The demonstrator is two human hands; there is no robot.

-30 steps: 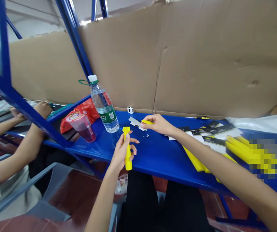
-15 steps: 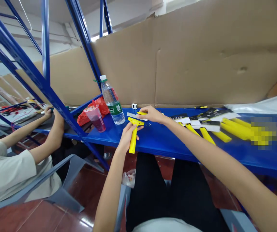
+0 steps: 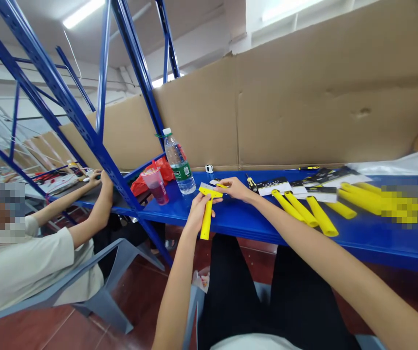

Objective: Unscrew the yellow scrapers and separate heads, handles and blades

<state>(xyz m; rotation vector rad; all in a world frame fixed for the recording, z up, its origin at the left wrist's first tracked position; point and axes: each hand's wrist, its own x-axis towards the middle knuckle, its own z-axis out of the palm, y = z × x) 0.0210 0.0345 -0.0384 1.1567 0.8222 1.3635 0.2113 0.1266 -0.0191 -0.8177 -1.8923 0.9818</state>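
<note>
My left hand (image 3: pixel 196 212) is closed around a yellow T-shaped scraper (image 3: pixel 206 223), with its wide head pointing away from me and its handle toward me. A thin metal blade (image 3: pixel 206 185) lies at the scraper's head. Right beside that head, my right hand (image 3: pixel 236 188) pinches a small yellow piece (image 3: pixel 222 185); its full shape is hidden by the fingers. Both hands are above the near part of the blue table (image 3: pixel 247 214).
A water bottle (image 3: pixel 183 170), a pink cup (image 3: pixel 156 187) and a red bag (image 3: pixel 139 185) stand left. Yellow handles (image 3: pixel 320 216), printed cards (image 3: pixel 274 186) and a screwdriver (image 3: pixel 251 183) lie right. A blue frame post (image 3: pixel 116 172) separates a co-worker (image 3: pixel 48 253) at left.
The camera view has shifted, so everything sits lower and a little to the right. The small yellow piece in my right hand is now closer to the scraper's head; both grips are kept.
</note>
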